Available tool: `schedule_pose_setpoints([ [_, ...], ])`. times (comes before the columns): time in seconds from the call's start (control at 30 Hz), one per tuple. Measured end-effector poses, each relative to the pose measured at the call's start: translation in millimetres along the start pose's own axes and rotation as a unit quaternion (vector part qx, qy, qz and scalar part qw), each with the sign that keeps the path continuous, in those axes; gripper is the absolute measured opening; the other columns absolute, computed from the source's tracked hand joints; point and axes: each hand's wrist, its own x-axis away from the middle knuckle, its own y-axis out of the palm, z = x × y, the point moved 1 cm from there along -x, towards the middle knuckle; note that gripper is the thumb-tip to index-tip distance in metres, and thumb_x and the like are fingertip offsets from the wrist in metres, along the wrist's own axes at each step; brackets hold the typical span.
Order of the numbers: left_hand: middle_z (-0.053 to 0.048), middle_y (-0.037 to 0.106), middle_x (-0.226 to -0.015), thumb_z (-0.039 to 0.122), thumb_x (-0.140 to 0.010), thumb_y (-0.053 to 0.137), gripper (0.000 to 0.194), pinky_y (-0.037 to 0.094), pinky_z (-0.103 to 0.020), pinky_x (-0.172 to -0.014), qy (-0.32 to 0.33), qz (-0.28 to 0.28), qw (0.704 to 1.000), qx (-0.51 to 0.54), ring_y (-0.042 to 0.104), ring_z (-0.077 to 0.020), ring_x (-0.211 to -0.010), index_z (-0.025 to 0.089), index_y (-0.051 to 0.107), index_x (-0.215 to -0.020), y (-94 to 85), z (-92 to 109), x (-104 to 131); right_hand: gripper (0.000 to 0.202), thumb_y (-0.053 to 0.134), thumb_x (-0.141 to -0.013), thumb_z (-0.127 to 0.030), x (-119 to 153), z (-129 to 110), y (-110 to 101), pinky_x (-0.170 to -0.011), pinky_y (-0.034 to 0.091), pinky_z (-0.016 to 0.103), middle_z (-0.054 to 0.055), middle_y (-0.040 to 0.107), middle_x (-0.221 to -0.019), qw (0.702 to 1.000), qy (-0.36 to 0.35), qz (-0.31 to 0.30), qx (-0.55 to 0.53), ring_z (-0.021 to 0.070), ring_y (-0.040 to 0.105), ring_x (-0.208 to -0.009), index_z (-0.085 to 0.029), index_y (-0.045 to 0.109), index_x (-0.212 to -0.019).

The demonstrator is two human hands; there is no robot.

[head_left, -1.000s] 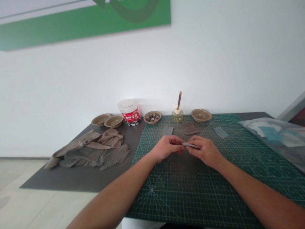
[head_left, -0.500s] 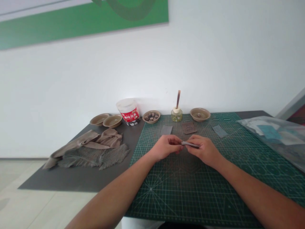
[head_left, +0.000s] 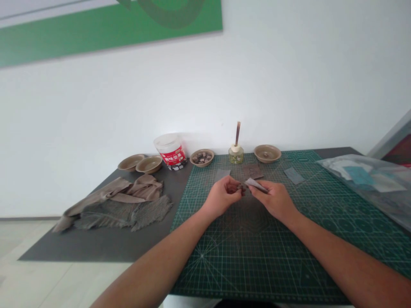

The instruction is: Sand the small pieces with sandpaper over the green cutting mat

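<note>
My left hand is closed, its fingertips pinched on a small brown piece above the green cutting mat. Just to the right, my right hand grips a folded grey sheet that looks like sandpaper. The sheet's free end points at the small piece, with a narrow gap between them. Behind my hands lie a grey sheet, a brown square and another grey sheet, all flat on the mat.
Along the wall stand a bowl of brown pieces, a reed bottle, a bowl, a plastic tub and two bowls. Cloths lie at left, a plastic bag at right.
My hands have drawn slightly apart, and the folded sheet has come away from the left fingertips. The small brown piece now shows. The view has shifted slightly.
</note>
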Motion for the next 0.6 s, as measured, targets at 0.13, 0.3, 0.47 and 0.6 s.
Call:
schedule_pose_setpoints([
  [0.13,-0.005,0.076,-0.083,0.017,-0.068,0.081,0.027,0.054,-0.025,-0.067,-0.001,0.017,0.999,0.03,0.072,-0.015,-0.073,0.015,0.059,-0.085,3.9,4.6,2.4,0.023,0.059,-0.094,-0.031,2.2,-4.5,2.4,-0.078,0.053,0.031,0.002,0.079,-0.1,0.998,-0.063,0.009,0.024,0.0217,0.072,-0.09,-0.025,0.077,-0.108],
  [0.3,-0.005,0.075,-0.082,0.019,-0.073,0.076,0.015,0.053,-0.026,-0.07,0.011,0.035,0.999,-0.023,0.07,-0.0152,-0.075,0.014,0.066,-0.083,4.3,10.5,3.4,0.025,0.06,-0.093,-0.025,2.5,-3.2,4.8,-0.094,0.054,0.034,0.003,0.077,-0.112,0.989,-0.128,0.042,0.055,0.0214,0.072,-0.102,-0.025,0.075,-0.113],
  [0.47,-0.003,0.073,-0.076,0.022,-0.073,0.075,0.013,0.051,-0.025,-0.066,0.027,0.062,0.994,-0.091,0.067,-0.0145,-0.07,0.014,0.069,-0.082,3.3,10.3,4.0,0.029,0.058,-0.093,-0.022,6.4,-5.5,10.9,-0.099,0.055,0.034,0.003,0.075,-0.118,0.98,-0.151,0.064,0.109,0.0204,0.072,-0.106,-0.026,0.073,-0.118],
  [0.6,-0.001,0.071,-0.072,0.02,-0.072,0.075,0.01,0.048,-0.023,-0.061,0.033,0.074,0.989,-0.122,0.064,-0.0128,-0.065,0.015,0.068,-0.078,5.2,9.2,6.0,0.033,0.057,-0.094,-0.022,8.4,-4.7,15.5,-0.102,0.054,0.035,0.004,0.071,-0.126,0.97,-0.169,0.045,0.17,0.0214,0.07,-0.112,-0.024,0.07,-0.124],
])
